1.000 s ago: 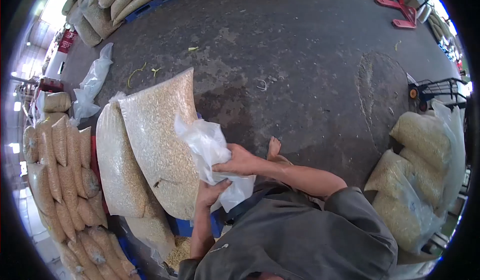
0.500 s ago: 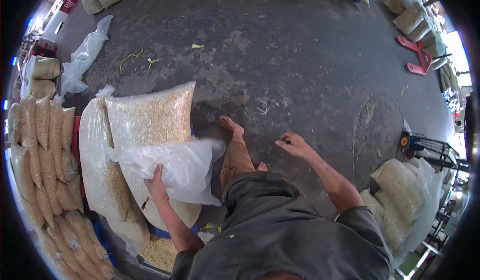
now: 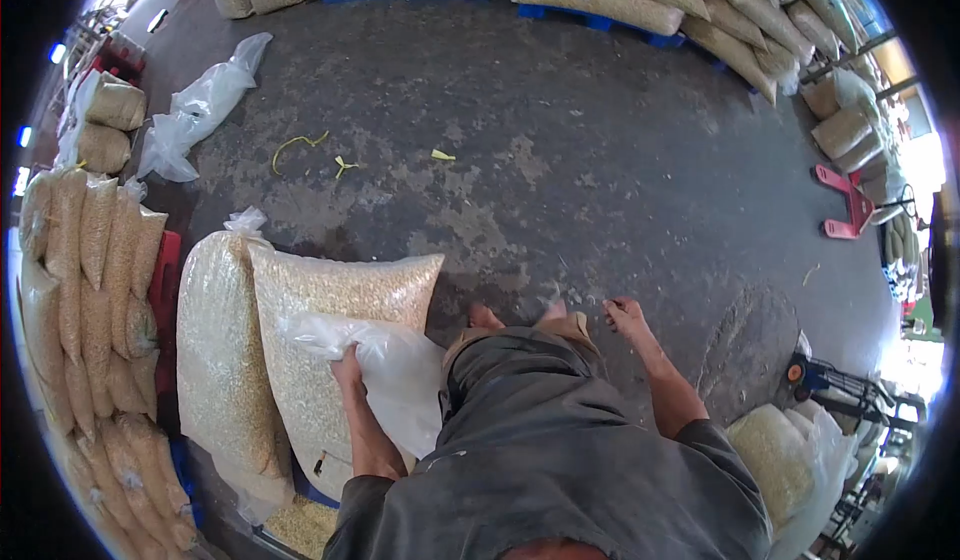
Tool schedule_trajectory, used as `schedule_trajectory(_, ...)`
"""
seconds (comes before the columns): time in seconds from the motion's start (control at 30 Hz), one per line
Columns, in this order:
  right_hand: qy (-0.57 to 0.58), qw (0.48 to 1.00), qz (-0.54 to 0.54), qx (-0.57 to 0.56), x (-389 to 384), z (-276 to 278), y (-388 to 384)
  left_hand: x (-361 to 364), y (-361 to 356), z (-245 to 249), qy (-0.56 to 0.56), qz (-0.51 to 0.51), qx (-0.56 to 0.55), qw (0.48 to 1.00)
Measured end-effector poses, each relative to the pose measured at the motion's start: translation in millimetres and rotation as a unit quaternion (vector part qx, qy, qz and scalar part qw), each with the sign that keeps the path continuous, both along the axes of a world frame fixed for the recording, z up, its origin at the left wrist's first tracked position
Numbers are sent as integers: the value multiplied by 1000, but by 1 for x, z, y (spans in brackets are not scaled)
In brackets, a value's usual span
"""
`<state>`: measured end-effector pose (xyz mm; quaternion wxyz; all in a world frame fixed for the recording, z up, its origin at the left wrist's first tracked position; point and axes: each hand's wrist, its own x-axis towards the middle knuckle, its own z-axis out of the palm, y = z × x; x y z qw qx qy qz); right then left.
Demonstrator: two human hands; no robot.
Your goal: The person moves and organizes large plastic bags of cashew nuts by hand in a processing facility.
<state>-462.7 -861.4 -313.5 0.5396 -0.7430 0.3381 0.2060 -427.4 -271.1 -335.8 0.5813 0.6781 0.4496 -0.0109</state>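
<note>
My left hand (image 3: 346, 366) grips a crumpled, empty-looking white plastic bag (image 3: 402, 375) with its fingers closed. The bag lies over a large clear sack of pale grain-like flakes (image 3: 350, 285). Right of my body, my right hand (image 3: 624, 316) hangs over the floor with its fingers curled together; what they hold, if anything, is hidden. A second filled sack (image 3: 222, 335), tied at its top, rests along the left side of the first. On the lower part of the first sack is a small dark object (image 3: 320, 463) that I cannot make out.
Stacked filled bags (image 3: 95, 260) line the left edge, and more lie on blue pallets (image 3: 600, 20) at the back. A loose plastic sheet (image 3: 205, 105) and yellow strips (image 3: 345, 167) lie on the floor. Right: a red pallet jack (image 3: 848, 205), a hand truck (image 3: 850, 390) and sacks (image 3: 775, 460).
My view has shifted, with more of the back pallets showing. My left hand and the white bag have moved nearer my body. My feet now stand side by side, and my right hand's fingers are more curled.
</note>
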Motion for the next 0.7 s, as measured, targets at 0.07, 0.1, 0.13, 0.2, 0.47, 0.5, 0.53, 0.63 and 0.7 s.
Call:
schedule_trajectory(0.07, 7, 999, -17, -27, 19, -3, 10, 17, -13, -6, 26, 10, -10, 1000)
schedule_trajectory(0.1, 10, 1000, -7, -28, 26, -4, 13, 27, -17, -14, 15, -6, -17, 1000)
schedule_trajectory(0.13, 3, 999, 20, -27, 33, -6, 17, 33, -19, -19, 18, 5, -18, 1000)
schedule_trajectory(0.2, -4, 998, 58, -24, 53, -9, 24, 51, -30, -23, 9, -9, 25, 1000)
schedule_trajectory(0.47, 132, 984, 116, 27, 192, -38, 19, 86, 1, -25, -6, 95, 11, 995)
schedule_trajectory(0.5, 130, 983, 131, 25, 226, -36, 24, 94, 1, -20, -12, 106, 13, 994)
schedule_trajectory(0.53, 140, 979, 145, -10, 262, -33, 27, 103, 0, -16, -19, 117, 15, 993)
schedule_trajectory(0.63, 90, 972, 206, -67, 378, -31, 22, 126, -9, -31, 2, 140, 24, 990)
schedule_trajectory(0.7, 39, 967, 238, -77, 432, -19, 33, 151, -16, -22, 25, 138, 34, 990)
